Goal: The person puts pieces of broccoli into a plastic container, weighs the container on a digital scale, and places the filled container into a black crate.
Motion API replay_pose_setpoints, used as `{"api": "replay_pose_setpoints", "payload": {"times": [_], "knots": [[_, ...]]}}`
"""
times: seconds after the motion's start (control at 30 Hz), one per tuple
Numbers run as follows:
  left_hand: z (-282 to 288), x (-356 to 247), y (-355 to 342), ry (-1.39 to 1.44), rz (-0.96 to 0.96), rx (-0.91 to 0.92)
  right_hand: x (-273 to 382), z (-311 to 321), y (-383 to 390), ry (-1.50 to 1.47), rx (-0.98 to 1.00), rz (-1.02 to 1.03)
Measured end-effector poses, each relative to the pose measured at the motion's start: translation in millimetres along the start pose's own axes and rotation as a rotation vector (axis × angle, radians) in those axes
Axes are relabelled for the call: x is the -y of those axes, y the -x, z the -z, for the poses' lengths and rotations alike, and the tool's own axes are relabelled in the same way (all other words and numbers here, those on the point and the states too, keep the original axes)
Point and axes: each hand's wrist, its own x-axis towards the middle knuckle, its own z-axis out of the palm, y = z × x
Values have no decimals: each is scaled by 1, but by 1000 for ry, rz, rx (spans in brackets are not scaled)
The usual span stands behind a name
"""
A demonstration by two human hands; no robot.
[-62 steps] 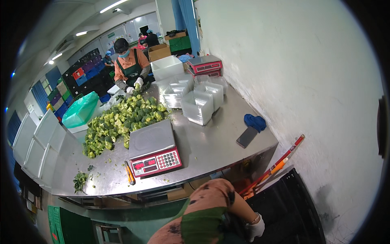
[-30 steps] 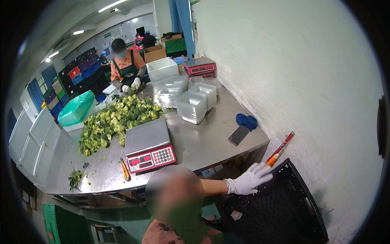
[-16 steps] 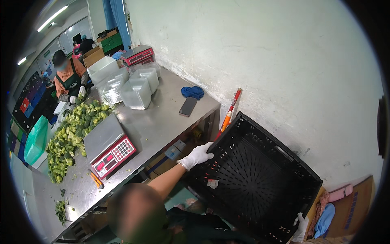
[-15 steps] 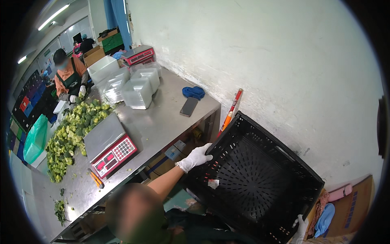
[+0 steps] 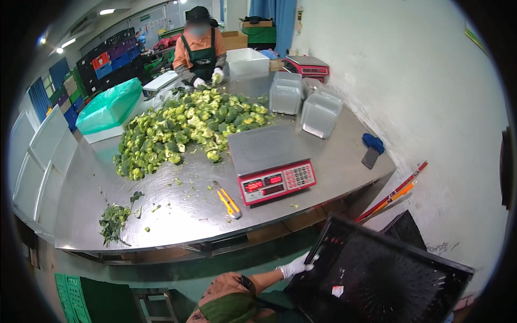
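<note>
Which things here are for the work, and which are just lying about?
For the work, it seems:
black crate, gripped by the left hand
broccoli pile, by the co-worker's gloved hands
lit scale, beside the broccoli

Just lying about, probably:
dark phone
bunched blue cloth

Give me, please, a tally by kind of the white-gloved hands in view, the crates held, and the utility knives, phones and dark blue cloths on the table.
Wearer's left hand: 1
Co-worker's hands: 2
Held black crate: 1
Utility knife: 1
Phone: 1
Dark blue cloth: 1
Total: 7
</note>
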Motion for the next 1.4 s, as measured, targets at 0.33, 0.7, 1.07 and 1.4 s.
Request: {"api": "replay_pose_setpoints", "payload": {"times": [0.33, 0.7, 1.07, 1.4], "knots": [[9, 52, 153, -503, 463, 292, -108, -200, -3, 714, 288, 591], [-47, -84, 50, 871, 520, -136, -239, -377, -2, 758, 517, 769], [1, -1, 29, 1531, 382, -551, -245, -428, 15, 718, 726, 979], [-18, 140, 143, 1335, 520, -1109, -356, -390, 104, 307, 898, 833]]}}
